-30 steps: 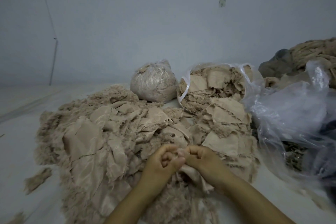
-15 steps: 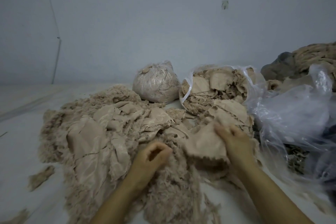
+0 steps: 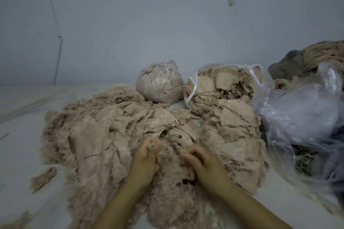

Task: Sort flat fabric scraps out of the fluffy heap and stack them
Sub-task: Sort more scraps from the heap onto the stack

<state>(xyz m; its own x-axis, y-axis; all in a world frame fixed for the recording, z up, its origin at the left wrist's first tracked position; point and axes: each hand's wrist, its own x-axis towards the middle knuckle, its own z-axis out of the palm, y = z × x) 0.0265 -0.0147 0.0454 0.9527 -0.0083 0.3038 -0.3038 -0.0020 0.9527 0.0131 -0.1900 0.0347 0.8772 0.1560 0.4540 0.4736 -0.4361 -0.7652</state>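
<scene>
Beige fluffy heap [image 3: 173,178] between curled left hand [image 3: 147,160] and right hand [image 3: 202,163], both gripping fluff

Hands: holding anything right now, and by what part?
Both hands dig into the fluffy heap. Left hand pinches a fluff tuft at its fingertips; right hand curls into fluff, exact hold hidden.

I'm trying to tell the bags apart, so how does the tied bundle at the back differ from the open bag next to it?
The tied bundle is closed and rounded, its contents blurred behind plastic; the open bag gapes toward the camera, showing flat scraps and fluff. The tied bundle is smaller; the open bag is wider and spills onto the stack of scraps. Both are clear plastic holding beige material.
</scene>
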